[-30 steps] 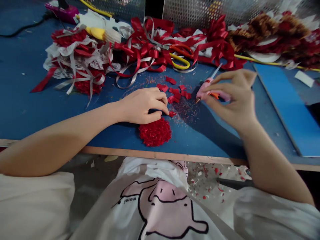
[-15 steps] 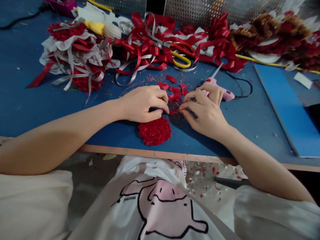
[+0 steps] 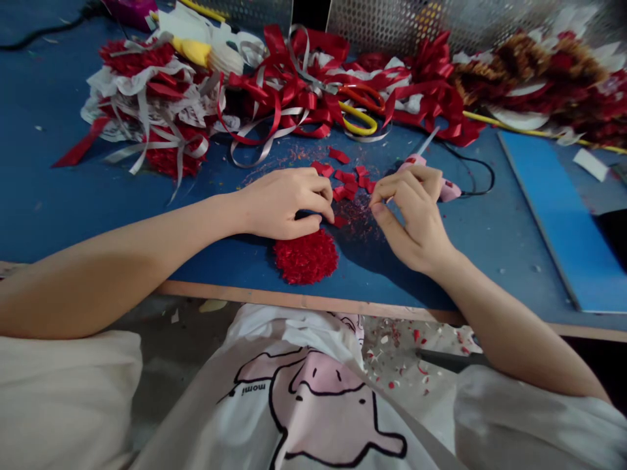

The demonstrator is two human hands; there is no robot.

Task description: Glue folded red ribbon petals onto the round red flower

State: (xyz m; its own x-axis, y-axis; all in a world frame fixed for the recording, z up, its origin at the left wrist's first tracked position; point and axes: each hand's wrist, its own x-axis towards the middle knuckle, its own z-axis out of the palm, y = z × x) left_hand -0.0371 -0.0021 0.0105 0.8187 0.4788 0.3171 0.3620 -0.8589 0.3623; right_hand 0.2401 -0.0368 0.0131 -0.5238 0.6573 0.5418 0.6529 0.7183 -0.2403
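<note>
Seen from above, at a blue table (image 3: 490, 248): at centre of the frame, left hand (image 3: 284, 203) curled low, thumb at the upper edge of a fluffy red pompom (image 3: 307, 259), fingertips close to a small red scrap (image 3: 341, 222); cannot tell whether gripping it. Right of centre, right hand (image 3: 410, 219) with thumb and forefinger pinched narrow; cannot tell if around anything. Just behind, partly hidden, a pink glue gun (image 3: 449, 190). Above and between the hands, a loose cluster of red pieces (image 3: 347, 188). Across the upper middle, tangled ribbons (image 3: 435, 72), with scissors (image 3: 361, 131) among them. Apparently at the stage of handling one scrap beside the pompom; calls next for a fine fingertip grip and a steady left hand.
</note>
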